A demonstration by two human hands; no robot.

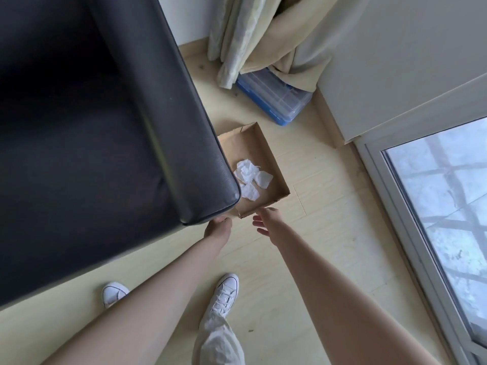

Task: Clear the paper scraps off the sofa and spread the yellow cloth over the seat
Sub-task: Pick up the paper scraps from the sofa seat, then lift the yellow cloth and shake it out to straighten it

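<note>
Crumpled white paper scraps lie inside a shallow brown cardboard box on the floor beside the black leather sofa. Left hand grips the box's near edge; right hand hovers, fingers relaxed.

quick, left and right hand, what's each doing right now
left hand: at the cardboard tray's near corner; grip cannot be told.
right hand: open, fingers spread, holding nothing.

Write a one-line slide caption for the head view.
Both hands, left hand and right hand, reach toward a cardboard tray holding paper scraps beside the black sofa.
</note>
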